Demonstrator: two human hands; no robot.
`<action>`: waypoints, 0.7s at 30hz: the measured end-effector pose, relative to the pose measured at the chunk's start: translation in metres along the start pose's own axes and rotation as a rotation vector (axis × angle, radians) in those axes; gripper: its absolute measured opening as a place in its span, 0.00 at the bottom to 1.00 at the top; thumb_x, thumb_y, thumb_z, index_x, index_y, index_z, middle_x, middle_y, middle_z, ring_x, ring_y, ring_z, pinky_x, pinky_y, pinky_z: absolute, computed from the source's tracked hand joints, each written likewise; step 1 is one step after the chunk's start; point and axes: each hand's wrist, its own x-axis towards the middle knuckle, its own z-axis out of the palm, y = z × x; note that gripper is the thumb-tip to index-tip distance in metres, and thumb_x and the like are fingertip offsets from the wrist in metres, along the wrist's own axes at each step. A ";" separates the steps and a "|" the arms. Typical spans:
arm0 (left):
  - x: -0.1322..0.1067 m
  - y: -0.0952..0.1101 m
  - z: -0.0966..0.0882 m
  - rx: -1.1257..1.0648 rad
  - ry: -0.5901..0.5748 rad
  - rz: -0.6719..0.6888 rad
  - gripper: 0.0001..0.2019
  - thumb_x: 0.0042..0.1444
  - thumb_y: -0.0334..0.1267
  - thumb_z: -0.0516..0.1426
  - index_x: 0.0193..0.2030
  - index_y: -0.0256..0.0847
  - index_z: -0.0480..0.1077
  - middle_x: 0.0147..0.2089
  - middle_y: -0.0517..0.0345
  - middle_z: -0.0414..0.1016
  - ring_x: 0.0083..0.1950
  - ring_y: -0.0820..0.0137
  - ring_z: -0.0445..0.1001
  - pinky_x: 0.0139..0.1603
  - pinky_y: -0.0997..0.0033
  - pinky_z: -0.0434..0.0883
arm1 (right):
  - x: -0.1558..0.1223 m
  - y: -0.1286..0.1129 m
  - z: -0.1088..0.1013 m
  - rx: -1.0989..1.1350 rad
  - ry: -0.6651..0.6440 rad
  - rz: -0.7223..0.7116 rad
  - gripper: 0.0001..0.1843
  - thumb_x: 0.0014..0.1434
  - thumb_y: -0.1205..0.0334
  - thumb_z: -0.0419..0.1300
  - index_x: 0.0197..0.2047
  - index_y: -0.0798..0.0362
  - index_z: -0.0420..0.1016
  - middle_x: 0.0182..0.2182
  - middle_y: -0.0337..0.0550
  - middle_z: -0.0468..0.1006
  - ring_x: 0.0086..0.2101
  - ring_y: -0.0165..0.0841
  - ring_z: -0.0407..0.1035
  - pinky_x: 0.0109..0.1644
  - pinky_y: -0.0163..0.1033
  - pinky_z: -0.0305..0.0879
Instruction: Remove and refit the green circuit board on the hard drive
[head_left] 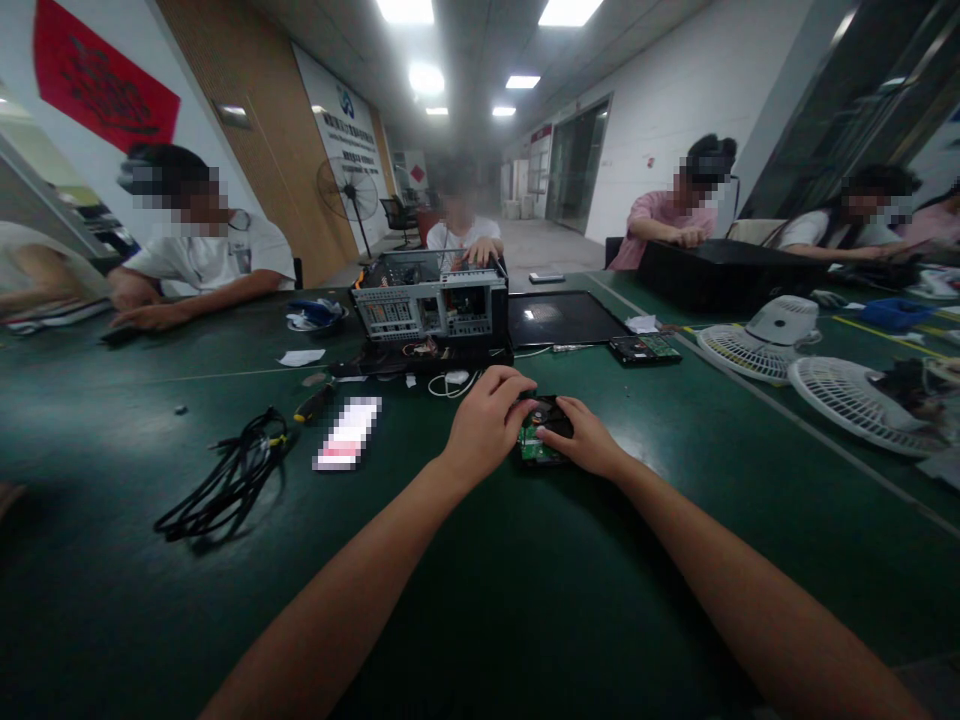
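Note:
A hard drive (529, 449) with a green circuit board facing up lies on the green table in front of me. My right hand (589, 437) grips its right side, the thumb across the board and the fingers at the far edge. Over the drive's left side, my left hand (491, 415) is bent with thumb and fingertips pinched together; whatever is between them is too small to make out. A second hard drive (645, 349) lies farther off to the right.
An opened computer case (431, 305) stands ahead, a person's hand on its top. Left lie a black cable bundle (232, 480), a screwdriver (313, 403) and a lit phone (348, 433). White fan parts (855, 400) and a black case (727, 275) are right. Several people sit around the table.

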 end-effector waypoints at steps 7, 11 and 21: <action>0.000 0.002 -0.001 -0.023 -0.011 0.005 0.12 0.65 0.27 0.56 0.53 0.42 0.71 0.52 0.52 0.73 0.53 0.64 0.74 0.55 0.59 0.75 | 0.000 0.001 0.001 -0.012 0.004 0.001 0.41 0.60 0.38 0.62 0.67 0.57 0.65 0.62 0.60 0.68 0.62 0.50 0.64 0.69 0.54 0.58; 0.000 0.002 -0.001 -0.051 0.012 0.006 0.11 0.64 0.30 0.59 0.52 0.42 0.70 0.52 0.51 0.73 0.52 0.64 0.74 0.53 0.59 0.76 | 0.000 0.002 0.002 -0.016 0.008 -0.002 0.41 0.60 0.38 0.63 0.67 0.55 0.66 0.62 0.59 0.68 0.62 0.49 0.64 0.69 0.54 0.59; -0.002 -0.001 0.004 -0.104 0.026 -0.065 0.13 0.59 0.35 0.66 0.47 0.42 0.68 0.50 0.52 0.73 0.52 0.63 0.75 0.52 0.58 0.77 | 0.000 0.000 0.000 -0.009 0.003 -0.004 0.40 0.60 0.38 0.62 0.67 0.54 0.66 0.62 0.59 0.68 0.62 0.50 0.64 0.68 0.55 0.59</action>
